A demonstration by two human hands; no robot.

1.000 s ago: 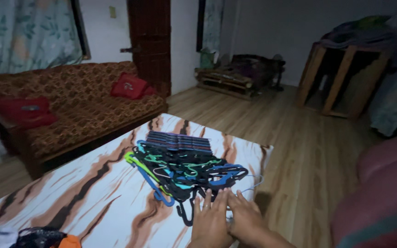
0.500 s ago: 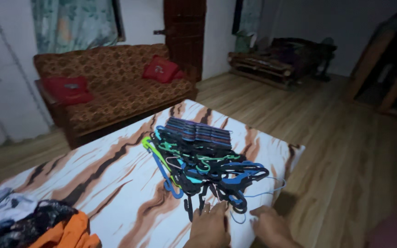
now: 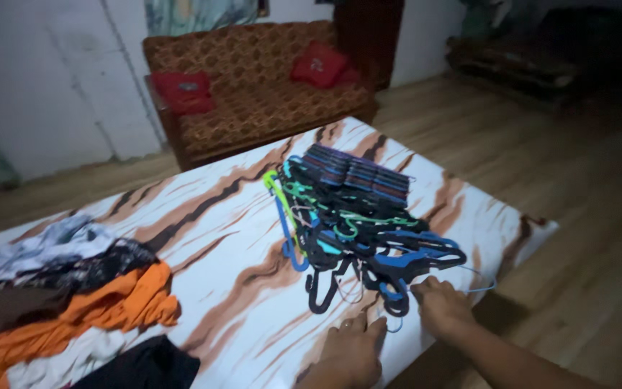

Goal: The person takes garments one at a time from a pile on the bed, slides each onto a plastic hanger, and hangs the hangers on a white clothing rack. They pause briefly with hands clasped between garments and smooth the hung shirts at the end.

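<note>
A heap of plastic clothes hangers (image 3: 358, 234) in black, blue, green and yellow lies on a table covered with a white cloth with brown streaks (image 3: 203, 238). Behind the heap sits a folded dark striped cloth (image 3: 358, 171). My left hand (image 3: 347, 353) rests flat on the cloth just in front of the hangers, fingers spread, holding nothing. My right hand (image 3: 440, 306) touches the near edge of the heap, fingers curled on a blue hanger hook; whether it grips is unclear.
A pile of clothes (image 3: 59, 288), orange, black, white and grey, lies at the table's left. A brown patterned sofa (image 3: 253, 86) with red cushions stands behind. Wooden floor (image 3: 541, 166) spreads to the right, with dark furniture at the back.
The view has swung left and down, bringing the clothes pile into sight. My hands have moved apart a little at the near edge of the hanger heap.
</note>
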